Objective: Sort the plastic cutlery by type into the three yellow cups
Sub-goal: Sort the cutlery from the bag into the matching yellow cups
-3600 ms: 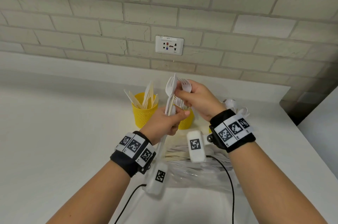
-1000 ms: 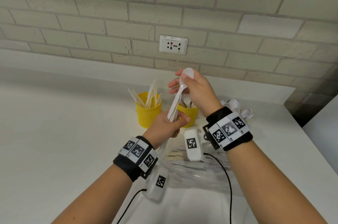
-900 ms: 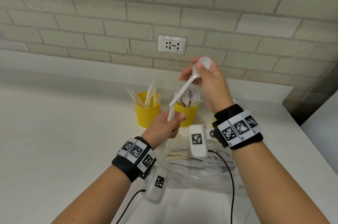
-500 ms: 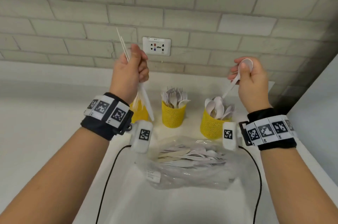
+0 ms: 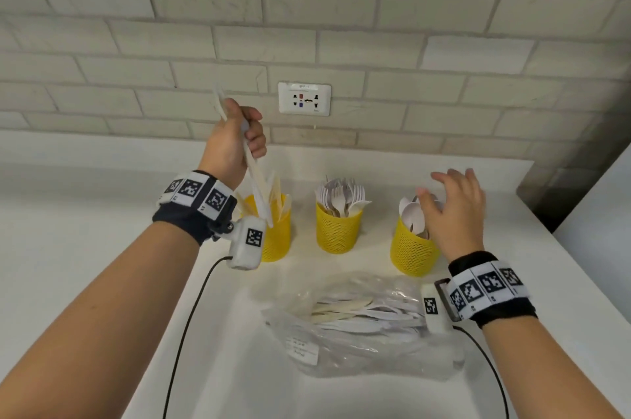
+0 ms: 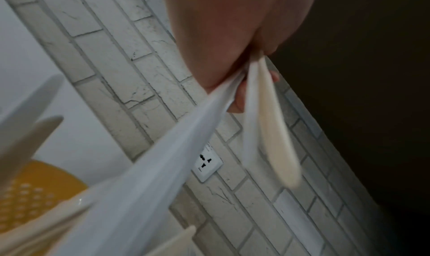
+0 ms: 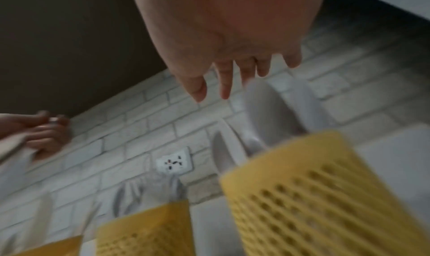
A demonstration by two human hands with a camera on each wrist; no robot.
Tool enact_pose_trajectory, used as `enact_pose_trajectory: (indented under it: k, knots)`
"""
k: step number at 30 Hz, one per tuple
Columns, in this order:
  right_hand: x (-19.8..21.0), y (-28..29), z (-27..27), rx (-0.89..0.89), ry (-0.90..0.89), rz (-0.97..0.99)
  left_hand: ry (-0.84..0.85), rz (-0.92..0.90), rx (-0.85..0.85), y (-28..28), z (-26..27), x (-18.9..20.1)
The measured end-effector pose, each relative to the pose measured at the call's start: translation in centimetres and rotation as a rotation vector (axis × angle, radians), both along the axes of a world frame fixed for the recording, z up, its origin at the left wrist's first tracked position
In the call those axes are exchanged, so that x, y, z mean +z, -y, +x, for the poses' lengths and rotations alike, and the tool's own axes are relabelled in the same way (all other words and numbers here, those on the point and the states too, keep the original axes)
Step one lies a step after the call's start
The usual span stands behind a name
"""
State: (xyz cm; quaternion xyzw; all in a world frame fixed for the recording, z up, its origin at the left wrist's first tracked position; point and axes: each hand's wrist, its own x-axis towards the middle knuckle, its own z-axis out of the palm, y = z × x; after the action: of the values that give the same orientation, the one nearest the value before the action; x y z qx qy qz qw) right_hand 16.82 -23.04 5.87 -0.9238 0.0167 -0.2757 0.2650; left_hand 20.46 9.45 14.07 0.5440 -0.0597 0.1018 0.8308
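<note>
While gripping knives (image 5: 254, 172): left hand (image 5: 232, 141) is pinching them steeply tilted, tips pointing down into left cup (image 5: 273, 234).
Right hand (image 5: 450, 210): grip is spreading wide over spoon cup (image 5: 409, 254).

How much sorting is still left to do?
All three cups already hold sorted pieces: knives in the left cup, forks in the middle cup, spoons in the right cup. The left hand grips knives above theirs. The bag still holds more.
</note>
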Motion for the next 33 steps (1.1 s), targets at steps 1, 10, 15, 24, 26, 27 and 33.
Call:
enact_pose_trajectory:
  k: [1,10,15,24,26,27,33]
  knots:
    - [0.8,-1.0,-0.2,0.056,0.088,-0.009,0.015,-0.002,-0.016,0.1,-0.1,-0.3]
    - [1.8,-5.4,0.6,0.269,0.038,0.089,0.192,0.127,0.274,-0.9,1.1,0.7]
    - [0.4,-4.4,-0.1,0.236,-0.028,0.075,0.168,0.473,0.358,-0.8,1.4,-2.6]
    - [4.2,-4.6,-7.3,0.576,-0.36,0.233,-0.142,1.112,0.16,0.9,0.2,-6.8]
    - [4.0,-4.9,-9.0,0.67,-0.607,0.081,-0.162,1.285,0.199,1.0,-0.4,-6.5]
    - [3.4,-5.0,-9.5,0.686,-0.692,-0.058,-0.118,1.355,0.25,1.1,-0.9,-6.2]
    - [0.7,-3.3,-10.9,0.497,-0.841,-0.566,0.43,1.198,0.121,6.5,-8.9,-4.7]
